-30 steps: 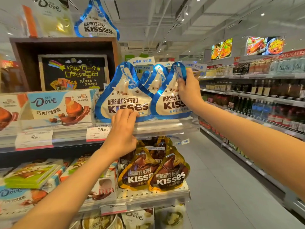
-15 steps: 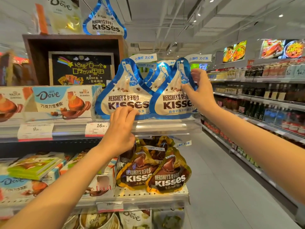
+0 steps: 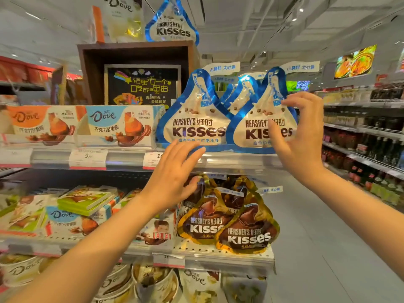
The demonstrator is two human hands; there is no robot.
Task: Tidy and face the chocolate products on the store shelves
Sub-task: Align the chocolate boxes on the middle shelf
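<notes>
Two blue-and-white Hershey's Kisses bags stand upright at the front of the upper shelf (image 3: 238,160): the left bag (image 3: 196,119) and the right bag (image 3: 255,127), with more blue bags behind them. My left hand (image 3: 175,171) hovers below the left bag's bottom edge, fingers spread, holding nothing. My right hand (image 3: 299,136) is spread in front of the right bag's right side, thumb across its label and fingertips at its upper edge, without gripping it. Gold-and-brown Kisses bags (image 3: 240,224) lean on the shelf below.
Dove boxes (image 3: 115,125) line the upper shelf to the left, with a wooden display box (image 3: 135,51) behind. More Dove boxes (image 3: 65,215) lie on the lower shelf, Dove tubs (image 3: 153,283) beneath. An aisle floor (image 3: 317,237) and bottle shelves (image 3: 371,138) lie to the right.
My right hand let go of the right bag's top and dropped lower, opening beside it. My left hand pulled back from the left bag and spread its fingers. The view shifted up and left.
</notes>
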